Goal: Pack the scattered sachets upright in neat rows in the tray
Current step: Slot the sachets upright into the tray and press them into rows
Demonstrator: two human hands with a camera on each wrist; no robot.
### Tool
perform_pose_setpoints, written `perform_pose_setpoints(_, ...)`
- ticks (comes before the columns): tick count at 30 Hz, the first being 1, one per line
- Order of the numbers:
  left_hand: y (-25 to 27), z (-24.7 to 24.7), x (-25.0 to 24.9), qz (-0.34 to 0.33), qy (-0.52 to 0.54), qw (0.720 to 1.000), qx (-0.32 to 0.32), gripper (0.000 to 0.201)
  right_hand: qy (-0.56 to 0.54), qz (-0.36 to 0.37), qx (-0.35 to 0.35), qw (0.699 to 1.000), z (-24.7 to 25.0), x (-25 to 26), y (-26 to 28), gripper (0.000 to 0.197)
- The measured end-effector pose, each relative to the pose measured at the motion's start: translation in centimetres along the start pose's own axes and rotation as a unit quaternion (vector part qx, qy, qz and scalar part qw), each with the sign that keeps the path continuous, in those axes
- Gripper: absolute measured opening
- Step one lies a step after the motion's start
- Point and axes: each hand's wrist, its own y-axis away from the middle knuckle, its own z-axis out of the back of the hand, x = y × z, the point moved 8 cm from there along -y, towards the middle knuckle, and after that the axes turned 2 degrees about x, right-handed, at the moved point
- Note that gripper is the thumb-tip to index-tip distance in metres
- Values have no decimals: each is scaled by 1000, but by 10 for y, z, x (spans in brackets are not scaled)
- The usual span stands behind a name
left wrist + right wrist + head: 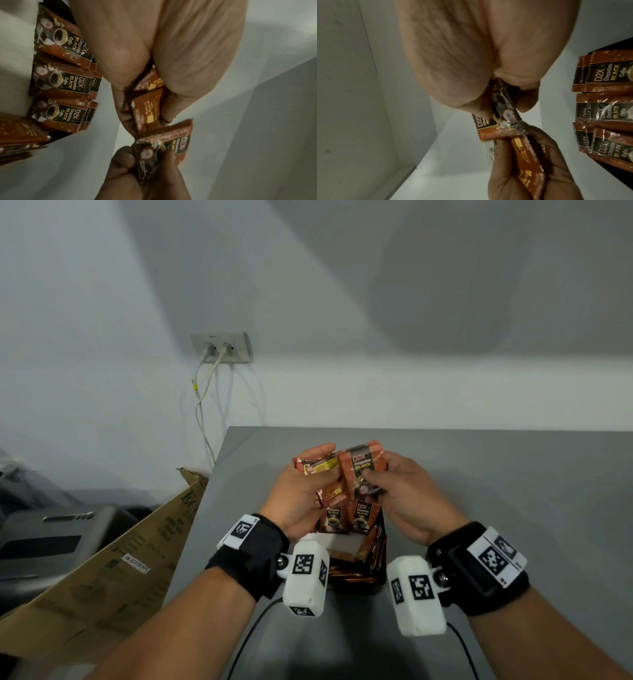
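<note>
1. Nearest, on both wrists, sit black straps carrying white camera blocks (306, 575) printed with black square-code markers.
2. Between the wrists stands the dark tray (371, 571) on the grey table (513, 491); orange-brown foil sachets (61, 82) stand upright in it in rows, their labels reading "D2X", "BLACK", "Coffee" beside a pictured coffee cup.
3. Above the tray's far end, the left hand (299, 494) grips a small bunch of the same sachets (320, 465) — backs showing yellow panels, the print too small to read.
4. The right hand (407, 494) pinches a single sachet (363, 470), front outward, "D2X" legible, touching the left hand's bunch.
5. Left of the table leans a brown cardboard box (113, 570).
6. Farthest — a white wall socket (222, 347) with two pale cables plugged in.
</note>
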Motion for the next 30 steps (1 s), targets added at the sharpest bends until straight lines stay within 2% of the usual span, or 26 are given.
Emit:
perform_pose_setpoints(4,-2,2,2,-16,-56,998,-15,54,4,-38,4,999,-2,-10,-2,25)
perform_pose_setpoints(7,-3,3,1,-27,-83,996,-25,50,-31,-54,21,998,-6,-16,-2,25)
perform_pose_setpoints(9,-2,2,1,-20,-81,996,-29,40,-61,-40,13,997,-8,-12,-2,26)
perform_pose_setpoints(11,-1,3,6,17,-48,998,-24,44,-47,1,-22,999,-3,-1,0,25)
perform_pose_setpoints(13,-1,5,12,77,1,997,-15,49,104,92,-65,988,9,19,3,24)
perform_pose_setpoints(15,-3,7,13,102,23,994,-13,39,294,187,-49,936,5,34,10,25)
perform_pose_setpoints(16,-3,8,12,100,24,995,-17,32,338,225,-29,913,0,38,14,27)
perform_pose_setpoints(18,-5,12,5,71,13,997,-40,31,358,264,0,895,-4,35,18,34)
perform_pose_setpoints(20,-7,18,-5,26,-16,998,-61,39,340,249,-12,907,5,28,18,33)
perform_pose_setpoints(21,-7,21,-11,1,-32,997,-71,41,307,223,-31,925,12,25,16,30)
perform_pose_setpoints(23,-8,26,-20,-40,-78,993,-82,45,157,147,-62,975,25,14,12,27)
perform_pose_setpoints(24,-7,24,-23,-56,-106,989,-81,46,75,112,-58,989,25,8,10,27)
perform_pose_setpoints(26,-6,12,-23,-71,-136,986,-58,45,4,68,-35,997,16,2,4,25)
perform_pose_setpoints(30,-5,-6,-13,-57,-116,992,-12,42,38,18,-36,999,7,-7,-3,21)
